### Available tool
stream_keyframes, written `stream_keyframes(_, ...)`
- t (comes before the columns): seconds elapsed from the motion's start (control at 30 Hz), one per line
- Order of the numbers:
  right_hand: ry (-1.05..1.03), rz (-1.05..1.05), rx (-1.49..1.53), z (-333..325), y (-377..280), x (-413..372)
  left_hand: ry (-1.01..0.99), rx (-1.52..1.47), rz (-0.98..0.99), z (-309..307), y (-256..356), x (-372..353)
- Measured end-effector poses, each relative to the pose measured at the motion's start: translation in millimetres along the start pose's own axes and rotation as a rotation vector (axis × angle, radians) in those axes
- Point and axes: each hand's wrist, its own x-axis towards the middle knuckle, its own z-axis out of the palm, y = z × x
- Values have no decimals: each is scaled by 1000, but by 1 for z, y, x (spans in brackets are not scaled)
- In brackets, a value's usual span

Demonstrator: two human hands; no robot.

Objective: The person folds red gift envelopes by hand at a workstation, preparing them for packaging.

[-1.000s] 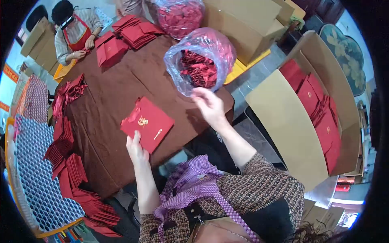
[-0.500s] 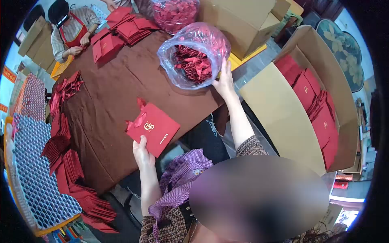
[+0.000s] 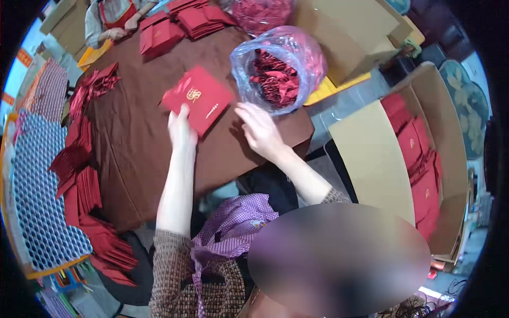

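Head view: open plastic bag [image 3: 242, 68] holds red pieces [image 3: 274, 79].

Room to pass over brown tablecloth [image 3: 127, 153], left of held red packet [image 3: 212, 100]. Plastic sack [image 3: 312, 61] blocks far right; red stacks [image 3: 199, 22] crowd far edge; carton [image 3: 366, 159] right.

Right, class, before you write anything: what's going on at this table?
A person's left hand holds a red packet with a gold emblem above a brown-covered table. Their right hand, with nothing visible in it, is near the mouth of a clear plastic sack holding dark red items. Across the table, a co-worker has both hands near its edge. Other red packets are piled at the far side; more lie in an open carton to the right.
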Motion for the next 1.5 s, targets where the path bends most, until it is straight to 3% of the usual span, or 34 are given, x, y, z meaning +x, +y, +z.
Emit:
stream_keyframes(0.07,-115,57,28,37,21,-3,-18,24,-3,4,-15,35)
stream_keyframes(0.13,-232,211,-289,55,42,-2,-72,2,-88,6,-24,57)
stream_keyframes(0.2,-292,275,-350,49,67,1,-39,76,-158,19,-28,67)
stream_keyframes(0.47,-263,522,-232,17,82,-8,-179,181,-255,56,-67,146)
stream_keyframes(0.5,-386,682,-250,11,80,-1,-180,174,-253,60,-73,158)
stream_keyframes(0.6,-371,709,-248,12,89,-6,-238,230,-223,76,-91,185)
stream_keyframes(0.67,-302,612,-295,15,90,-12,-270,553,-49,80,-98,190)
stream_keyframes(0.73,-302,635,-300,17,91,-13,-294,691,-28,83,-104,192)
stream_keyframes(0.8,-244,589,-269,17,92,-15,-116,937,270,85,-117,183)
stream_keyframes(0.83,-275,635,-284,15,91,-15,-159,1093,288,88,-108,179)
stream_keyframes(0.87,-311,667,-290,14,88,-13,0,1398,329,95,-107,166)
stream_keyframes(0.9,-280,662,-242,10,82,-4,-37,1426,274,100,-90,155)
stream_keyframes(0.97,-207,544,-261,10,83,-8,67,1376,494,92,-91,140)
stream_keyframes(1.0,-221,580,-256,9,80,-9,-7,1313,520,87,-78,129)
stream_keyframes(1.07,-59,329,-218,20,99,-19,34,1182,638,65,-72,100)
stream_keyframes(1.13,-74,225,-181,19,99,-18,66,1072,782,33,-49,66)
stream_keyframes(1.23,-35,172,-60,17,92,-25,127,1014,859,-32,5,8)
stream_keyframes(1.33,-63,104,40,21,58,-21,401,1103,1016,-117,61,-52)
stream_keyframes(1.37,-76,76,64,22,44,-19,502,1026,913,-139,81,-83)
stream_keyframes(1.4,-87,49,86,25,33,-18,585,1121,1039,-164,103,-112)
stream_keyframes(1.47,-120,11,118,35,16,-18,796,1250,1055,-213,136,-166)
stream_keyframes(1.5,-126,15,151,40,6,-18,948,1175,964,-225,152,-193)
